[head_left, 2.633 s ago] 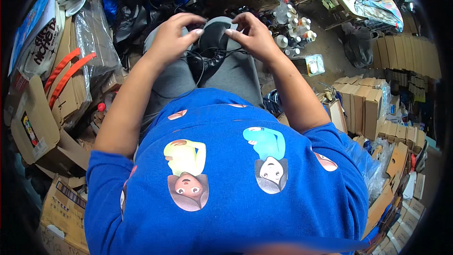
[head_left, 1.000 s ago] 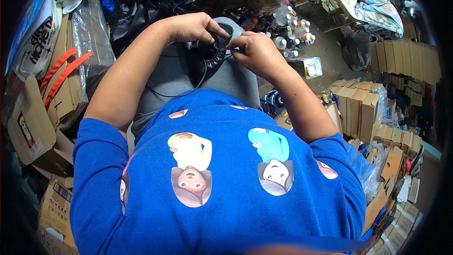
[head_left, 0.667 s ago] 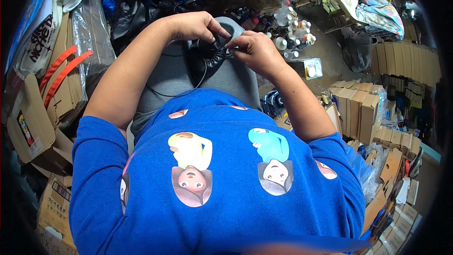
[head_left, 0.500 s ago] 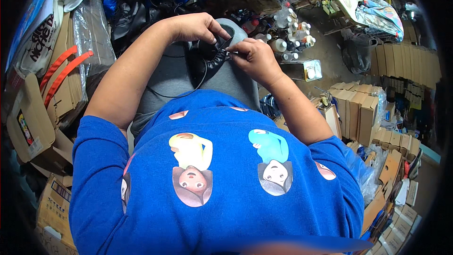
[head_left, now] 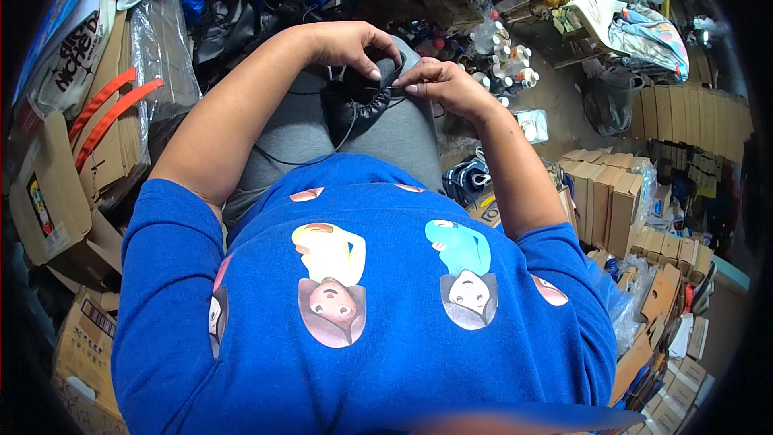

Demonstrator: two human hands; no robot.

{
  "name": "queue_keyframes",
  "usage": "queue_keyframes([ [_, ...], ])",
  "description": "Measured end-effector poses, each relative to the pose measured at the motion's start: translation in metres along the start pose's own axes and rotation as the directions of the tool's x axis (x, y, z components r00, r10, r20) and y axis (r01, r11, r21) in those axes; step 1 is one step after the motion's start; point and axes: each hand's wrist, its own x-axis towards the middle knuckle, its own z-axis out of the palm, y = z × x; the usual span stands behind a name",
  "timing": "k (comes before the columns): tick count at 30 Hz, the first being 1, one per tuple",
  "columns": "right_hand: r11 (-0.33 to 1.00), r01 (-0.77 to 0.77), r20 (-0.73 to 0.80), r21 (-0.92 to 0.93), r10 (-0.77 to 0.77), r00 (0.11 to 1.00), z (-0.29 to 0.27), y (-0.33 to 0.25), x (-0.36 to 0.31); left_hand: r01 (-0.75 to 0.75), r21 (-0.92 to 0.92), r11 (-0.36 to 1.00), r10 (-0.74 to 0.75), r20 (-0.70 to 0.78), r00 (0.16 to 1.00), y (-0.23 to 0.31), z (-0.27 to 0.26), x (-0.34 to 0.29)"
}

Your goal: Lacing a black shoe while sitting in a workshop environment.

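Note:
A black leather shoe (head_left: 354, 119), gathered and creased along its edge, rests between my thighs on grey trousers (head_left: 294, 130). My left hand (head_left: 358, 47) bends over its far side, thumb and fingers closed on the shoe's edge. From the right, my right hand (head_left: 447, 89) comes up to the same edge in a pinch. What its fingertips hold is too small to make out. A thin dark cord (head_left: 278, 163) runs from the shoe down across my lap toward the left.
Flattened cardboard (head_left: 109, 141), two orange strips (head_left: 105, 125) and a clear plastic bag (head_left: 171, 56) lie on the left. Several white bottles (head_left: 503, 60) stand beyond my right hand. Stacked cardboard boxes (head_left: 600, 193) fill the right side; a white chair (head_left: 592, 0) stands farther back.
My right hand has drawn slightly right and lower, its fingers straighter. My left hand has shifted a little right, its thumb now over the shoe's opening. The shoe has tilted slightly.

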Motion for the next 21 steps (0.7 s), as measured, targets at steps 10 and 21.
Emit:
queue_keyframes([
  [10, 0.983, 0.039, -0.12, 0.181, -0.017, 0.993, 0.026, -0.003, 0.002, 0.009, 0.064, 0.998, -0.003, -0.09, 0.996, -0.001, 0.008, -0.004],
  [21, 0.996, 0.071, -0.178, -0.046, -0.078, 0.981, 0.023, -0.027, -0.017, 0.432, 0.27, 0.86, -0.23, -0.552, 0.801, -0.008, -0.009, -0.141],
])
